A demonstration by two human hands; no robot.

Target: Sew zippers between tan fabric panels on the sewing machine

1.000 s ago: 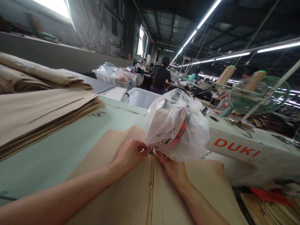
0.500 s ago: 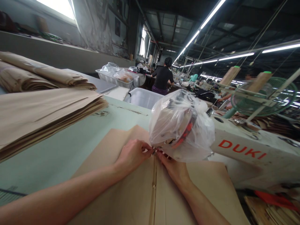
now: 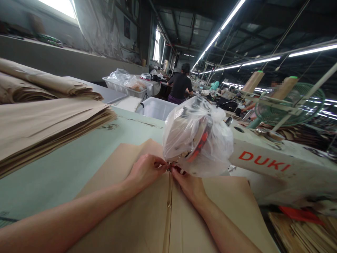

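A large tan sheet, cloth or paper-like (image 3: 110,189), lies under both forearms. Down its middle runs a narrow tan strip (image 3: 167,218) with a small shiny spot on it. My left hand (image 3: 147,170) is closed in a pinch at the strip's far end, beside a small metal part (image 3: 169,169). From the other side my right hand (image 3: 191,188) comes up to the same spot, fingertips pressed together and partly hidden beneath the machine head. What either pinch holds is too small to make out. Right above them is the sewing machine head, wrapped in a clear plastic bag (image 3: 200,137).
The white machine arm (image 3: 265,161) extends right, below thread cones (image 3: 254,81) and a green fan (image 3: 292,103). Stacked tan sheets (image 3: 52,123) lie left on the pale green table (image 3: 126,130). Behind are a white bin (image 3: 156,107) and a person in black (image 3: 181,84).
The whole view has shifted slightly, so everything sits a little further left and higher. Both hands keep their places at the strip's far end under the machine head.
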